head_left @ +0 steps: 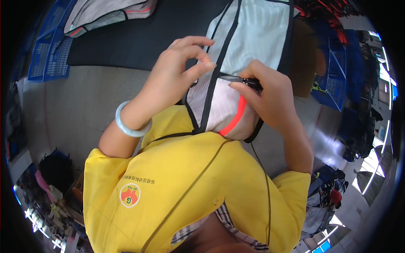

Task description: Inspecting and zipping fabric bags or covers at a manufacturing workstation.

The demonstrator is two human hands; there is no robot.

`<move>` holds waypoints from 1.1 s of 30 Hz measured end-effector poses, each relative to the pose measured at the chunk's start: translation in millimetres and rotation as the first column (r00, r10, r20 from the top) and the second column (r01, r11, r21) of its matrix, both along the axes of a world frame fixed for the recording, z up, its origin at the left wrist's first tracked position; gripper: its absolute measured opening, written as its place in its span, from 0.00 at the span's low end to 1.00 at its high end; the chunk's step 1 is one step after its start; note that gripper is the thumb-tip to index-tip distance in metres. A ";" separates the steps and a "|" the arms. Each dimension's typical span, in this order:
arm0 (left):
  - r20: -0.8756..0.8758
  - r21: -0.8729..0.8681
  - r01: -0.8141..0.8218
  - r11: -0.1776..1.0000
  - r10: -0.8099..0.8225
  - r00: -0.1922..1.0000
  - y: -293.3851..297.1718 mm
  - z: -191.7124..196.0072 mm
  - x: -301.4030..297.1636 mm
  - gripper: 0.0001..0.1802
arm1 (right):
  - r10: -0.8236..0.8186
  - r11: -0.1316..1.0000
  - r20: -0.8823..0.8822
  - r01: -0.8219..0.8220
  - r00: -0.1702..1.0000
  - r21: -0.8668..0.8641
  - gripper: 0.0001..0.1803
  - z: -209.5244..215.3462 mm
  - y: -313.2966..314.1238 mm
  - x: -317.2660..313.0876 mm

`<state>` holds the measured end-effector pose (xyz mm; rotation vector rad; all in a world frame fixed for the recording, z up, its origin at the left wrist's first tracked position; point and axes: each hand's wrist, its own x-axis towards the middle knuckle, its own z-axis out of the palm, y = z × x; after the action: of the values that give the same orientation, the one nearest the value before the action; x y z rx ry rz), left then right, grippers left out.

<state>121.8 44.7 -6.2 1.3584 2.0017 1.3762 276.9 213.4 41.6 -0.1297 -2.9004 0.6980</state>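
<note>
A pale fabric piece (253, 42) with black binding and a red strip runs from the dark table down onto my lap. My right hand (270, 92) is closed round small thread snips (249, 82) with a black handle. Their metal blade points left and lies close to the black cross seam. Just left of the blade, my left hand (181, 63) hovers over the long black binding, its thumb and index finger brought together in a pinch and another finger stretched out. Whatever sits between those fingertips is too small to make out. A pale bangle (126, 122) circles my left wrist.
Another pale piece with black and red trim (112, 14) lies at the far left of the dark table (177, 29). Blue plastic crates (50, 55) stand left of it, with more blue crates (333, 90) and a cardboard box (304, 59) on the right.
</note>
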 end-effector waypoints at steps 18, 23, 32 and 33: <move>0.635 -0.234 0.197 0.952 -0.004 0.772 -8.1 -2.6 33.6 0.16 | -0.580 0.326 0.446 0.696 0.682 -0.640 0.09 -49.2 30.7 178.1; 0.555 -0.179 0.074 0.981 0.039 0.831 6.6 -4.6 30.4 0.13 | -0.777 0.504 0.042 0.661 0.628 -0.556 0.06 -30.1 51.3 139.1; 0.568 -0.150 0.177 0.973 -0.061 0.821 8.4 -13.2 40.7 0.13 | -0.307 0.842 -0.130 0.333 0.943 0.425 0.14 31.0 131.3 11.3; 0.575 -0.147 0.174 0.974 -0.059 0.816 7.9 -14.7 40.6 0.13 | -0.289 0.845 -0.117 0.311 0.950 0.435 0.14 31.9 132.6 4.9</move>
<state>162.5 52.6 -20.9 0.8312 1.5676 1.2933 281.8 346.0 73.5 -0.4889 -2.8111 -0.0291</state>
